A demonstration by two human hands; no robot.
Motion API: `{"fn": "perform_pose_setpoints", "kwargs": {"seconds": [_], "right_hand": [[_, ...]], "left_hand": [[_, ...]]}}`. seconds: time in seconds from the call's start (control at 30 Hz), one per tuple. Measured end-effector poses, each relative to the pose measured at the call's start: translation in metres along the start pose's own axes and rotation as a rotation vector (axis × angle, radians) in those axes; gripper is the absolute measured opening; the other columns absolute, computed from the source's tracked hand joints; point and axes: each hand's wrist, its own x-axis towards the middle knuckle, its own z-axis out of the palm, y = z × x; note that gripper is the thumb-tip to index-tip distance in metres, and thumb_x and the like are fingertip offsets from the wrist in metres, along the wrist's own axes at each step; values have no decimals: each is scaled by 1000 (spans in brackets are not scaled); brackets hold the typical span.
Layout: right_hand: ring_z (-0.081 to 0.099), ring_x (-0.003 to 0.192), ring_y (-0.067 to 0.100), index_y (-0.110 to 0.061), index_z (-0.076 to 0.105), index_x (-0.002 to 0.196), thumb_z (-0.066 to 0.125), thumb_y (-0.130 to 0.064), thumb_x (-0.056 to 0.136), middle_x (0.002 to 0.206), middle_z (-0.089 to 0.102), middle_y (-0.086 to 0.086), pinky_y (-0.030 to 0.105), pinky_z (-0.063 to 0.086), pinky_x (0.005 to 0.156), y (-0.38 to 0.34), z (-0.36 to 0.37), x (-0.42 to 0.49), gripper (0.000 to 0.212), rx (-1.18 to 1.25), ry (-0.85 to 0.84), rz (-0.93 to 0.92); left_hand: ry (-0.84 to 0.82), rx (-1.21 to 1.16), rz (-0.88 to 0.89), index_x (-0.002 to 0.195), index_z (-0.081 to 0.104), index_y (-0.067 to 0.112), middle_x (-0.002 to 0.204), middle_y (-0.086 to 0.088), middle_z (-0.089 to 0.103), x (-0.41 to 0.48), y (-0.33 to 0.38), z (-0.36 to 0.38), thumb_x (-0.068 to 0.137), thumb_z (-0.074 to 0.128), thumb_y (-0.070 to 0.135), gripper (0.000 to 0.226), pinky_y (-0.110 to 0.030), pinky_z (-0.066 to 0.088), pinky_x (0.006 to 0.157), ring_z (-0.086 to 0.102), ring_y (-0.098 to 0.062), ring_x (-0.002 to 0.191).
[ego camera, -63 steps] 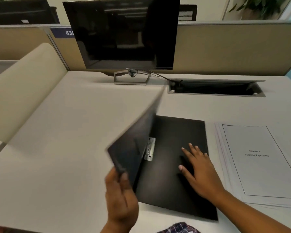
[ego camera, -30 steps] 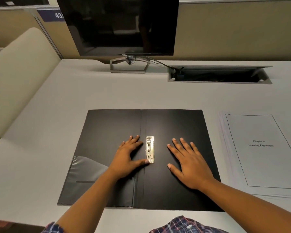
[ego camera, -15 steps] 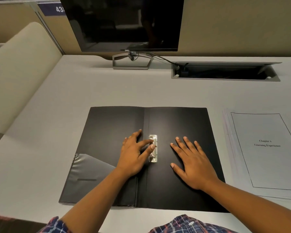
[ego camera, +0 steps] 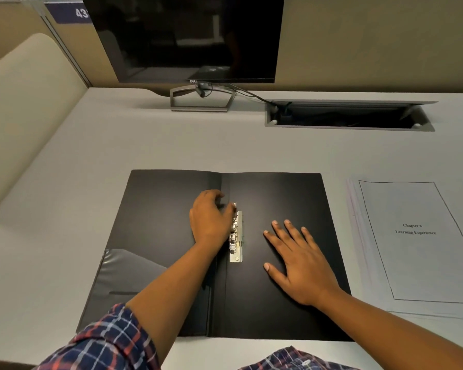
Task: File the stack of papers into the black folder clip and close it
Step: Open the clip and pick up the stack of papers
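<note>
On the pale grey worktop, seen from the head camera, a black folder lies fully open and flat, its spine running away from the person. Along the spine, on the right-hand leaf, sits the metal clip, a narrow silver strip whose far end is raised slightly off the board. Over that far end the left hand is curled, fingers bent and touching the clip's lever; whether they truly pinch it cannot be told, as the fingertips are partly blurred. Flat on the right-hand leaf, just beside the clip but apart from it, rests the right hand, palm down with fingers spread, gripping nothing. A translucent grey pocket covers the near corner of the left leaf. To the right of the folder, near its edge without touching it, lies the stack of papers, top sheet printed with a bordered title page. Farther back stand a dark monitor on its stand and an open cable tray set into the surface. Plaid sleeve shows at the left forearm.
</note>
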Motion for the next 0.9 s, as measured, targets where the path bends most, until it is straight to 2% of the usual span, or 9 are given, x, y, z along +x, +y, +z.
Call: {"fn": "perform_pose_setpoints", "kwargs": {"seconds": [0.13,0.2,0.23,0.3,0.33,0.4,0.53,0.67,0.9], "right_hand": [[-5,147,9,-41,11,148,24,-70,87,160,4,-14,44,7,120,2,-3,1,69,52,-28,2],[-3,146,2,-41,27,145,38,-67,85,158,9,-19,37,13,120,5,-11,1,66,240,3,36],[0,145,-1,-40,37,140,49,-61,84,157,15,-21,30,18,117,7,-18,0,61,384,56,74],[13,143,-2,-38,52,127,61,-45,84,153,27,-21,24,23,110,17,-33,-3,45,625,209,182],[20,142,-1,-37,54,124,63,-40,85,151,32,-19,25,26,108,25,-41,-6,40,682,276,246],[34,134,4,-34,56,121,64,-34,85,147,41,-13,27,32,105,49,-57,-17,36,703,374,382],[45,131,22,-24,57,121,65,-27,86,143,48,1,29,34,101,117,-83,-57,36,608,487,644],[44,131,25,-15,54,127,68,-26,83,141,48,6,35,34,106,178,-98,-101,47,553,468,838],[39,132,35,-9,38,141,71,-41,78,145,39,16,45,37,107,239,-101,-146,78,400,275,1069]], "left_hand": [[34,-117,-43,111,61,20,107,0,63,-11,14,-6,86,67,33,29,-45,55,84,62,-18,92],[39,-155,-40,112,60,24,106,1,62,-25,25,-7,87,66,33,27,-44,54,82,62,-20,87],[30,-189,-38,110,59,26,106,2,62,-34,31,-6,86,66,32,25,-40,54,81,62,-18,86],[-17,-257,-31,107,58,28,107,6,61,-54,45,-2,86,68,27,23,-17,48,81,60,-1,90],[-56,-285,-25,107,58,25,108,7,61,-64,52,2,86,69,24,24,-6,42,77,57,9,89],[-151,-331,-14,110,58,23,111,10,60,-82,68,14,86,71,22,28,0,39,75,52,19,91],[-401,-413,-74,118,51,28,118,11,58,-114,105,45,87,70,27,36,-21,49,90,56,-2,110],[-599,-380,-118,132,43,22,126,8,54,-141,138,77,88,68,32,52,-20,42,89,53,-11,119],[-597,-293,-238,145,32,13,145,-4,46,-156,166,124,89,66,36,69,-35,42,102,47,-21,129]]}}
